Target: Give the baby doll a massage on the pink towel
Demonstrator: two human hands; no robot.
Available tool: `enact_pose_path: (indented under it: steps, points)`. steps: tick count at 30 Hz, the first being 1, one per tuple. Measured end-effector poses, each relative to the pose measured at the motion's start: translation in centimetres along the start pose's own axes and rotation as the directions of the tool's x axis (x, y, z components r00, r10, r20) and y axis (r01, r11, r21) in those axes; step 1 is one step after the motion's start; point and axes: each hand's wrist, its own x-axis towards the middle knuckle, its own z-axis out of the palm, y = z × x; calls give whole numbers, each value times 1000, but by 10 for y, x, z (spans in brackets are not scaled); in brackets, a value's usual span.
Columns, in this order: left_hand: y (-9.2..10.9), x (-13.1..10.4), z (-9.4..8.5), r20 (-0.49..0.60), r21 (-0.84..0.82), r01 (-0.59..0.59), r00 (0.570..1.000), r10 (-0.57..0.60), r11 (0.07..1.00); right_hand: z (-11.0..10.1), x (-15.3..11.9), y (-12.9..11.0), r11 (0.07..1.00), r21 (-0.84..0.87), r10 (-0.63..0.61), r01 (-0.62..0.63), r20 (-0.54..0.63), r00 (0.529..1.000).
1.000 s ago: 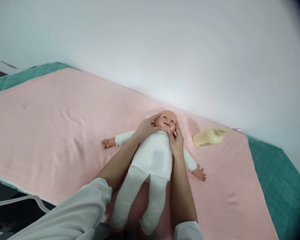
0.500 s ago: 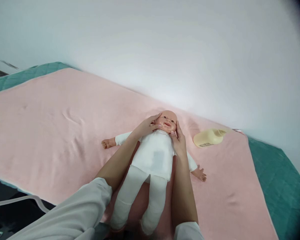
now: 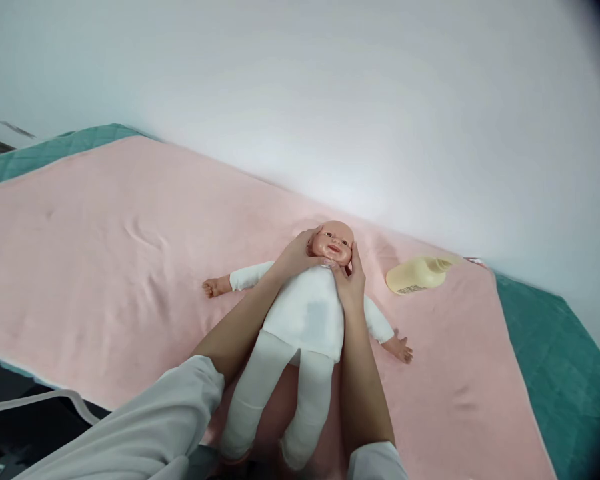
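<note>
A baby doll in a white suit lies on its back on a pink towel, head toward the wall. My left hand cups the left side of the doll's face and jaw, fingers apart. My right hand rests against the other cheek and neck, thumb under the chin. Both forearms run along the doll's body. The doll's arms are spread out to either side.
A cream-yellow bottle lies on its side on the towel to the right of the doll's head. A green quilted cover shows beyond the towel at right and far left. A white wall stands right behind.
My thumbs have slid slightly inward under the doll's chin, and the right hand has shifted a little to the left. The doll and the bottle stay put.
</note>
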Motion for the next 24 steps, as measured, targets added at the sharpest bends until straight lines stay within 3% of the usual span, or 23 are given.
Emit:
enact_pose_path:
  steps: [7,15,24]
  points:
    - [1,0,0,-19,24,49,999,-49,999,1,-1,1,998,-62,-26,26,0,1000]
    - [0,0,-3,4,-16,50,999,-50,999,-4,1,5,999,-14,-31,31,18,999]
    - [-3,4,-16,101,23,59,993,-61,998,-18,8,8,997,-3,-70,71,113,991]
